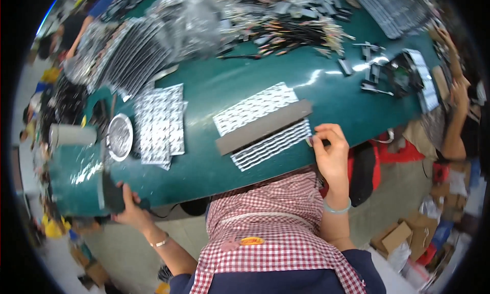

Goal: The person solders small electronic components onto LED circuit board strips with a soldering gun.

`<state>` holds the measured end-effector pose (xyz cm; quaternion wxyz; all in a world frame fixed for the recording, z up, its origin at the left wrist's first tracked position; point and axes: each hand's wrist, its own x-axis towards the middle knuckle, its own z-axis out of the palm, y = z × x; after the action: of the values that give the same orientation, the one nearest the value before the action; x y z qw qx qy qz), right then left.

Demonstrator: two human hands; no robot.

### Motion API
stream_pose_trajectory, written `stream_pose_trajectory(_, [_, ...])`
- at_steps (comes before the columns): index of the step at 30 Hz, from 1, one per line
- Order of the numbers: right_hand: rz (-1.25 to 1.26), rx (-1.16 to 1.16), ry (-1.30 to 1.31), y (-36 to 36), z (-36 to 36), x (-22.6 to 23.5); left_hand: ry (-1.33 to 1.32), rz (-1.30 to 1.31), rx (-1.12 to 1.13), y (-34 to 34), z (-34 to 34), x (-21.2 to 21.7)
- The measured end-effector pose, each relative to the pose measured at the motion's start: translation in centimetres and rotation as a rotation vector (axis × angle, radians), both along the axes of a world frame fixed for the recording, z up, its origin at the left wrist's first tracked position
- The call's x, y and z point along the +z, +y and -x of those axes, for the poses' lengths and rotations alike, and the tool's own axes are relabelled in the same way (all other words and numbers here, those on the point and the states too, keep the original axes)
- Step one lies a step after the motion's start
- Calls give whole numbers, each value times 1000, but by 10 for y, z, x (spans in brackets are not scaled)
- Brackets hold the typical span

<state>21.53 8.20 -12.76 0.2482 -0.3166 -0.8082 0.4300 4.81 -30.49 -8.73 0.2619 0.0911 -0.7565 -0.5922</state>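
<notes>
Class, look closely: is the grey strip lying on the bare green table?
No, the grey strip lies across a row of patterned packets.

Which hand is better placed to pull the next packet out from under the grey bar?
Right. The right hand already pinches the row of white packets beside the grey bar; the left hand grips a dark tool at the table edge.

A flat bar (264, 126) lies across a sheet of strips (263, 125) on the table (214, 90), another sheet (160, 124) to its left.

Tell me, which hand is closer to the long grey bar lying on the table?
Right. The right hand pinches something small just past the right end of the grey bar; the left hand grips a dark tool at the table's left edge.
</notes>
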Motion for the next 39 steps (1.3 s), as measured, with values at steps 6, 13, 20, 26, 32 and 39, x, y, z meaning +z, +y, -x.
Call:
stream_pose_trajectory(6, [-395, -116, 49, 70, 39, 17, 68, 9, -175, 30, -3, 3])
stream_pose_trajectory(13, [-625, 60, 287, 124, 182, 7, -10, -78, -218, 52, -29, -11])
stream_pose_trajectory(20, [-781, 53, 53, 127, 254, -1, -37, -69, -284, 63, -45, -16])
stream_pose_trajectory(26, [-723, 159, 351, 100, 213, 53, -19, -71, -298, 76, -47, -10])
stream_pose_trajectory(32, [-547, 320, 235, 27, 105, 99, -79, -68, -452, 86, -64, -15])
stream_pose_trajectory(39, [-27, 52, -10, -24, 5, 41, -189, 113, -778, 95, -88, -34])
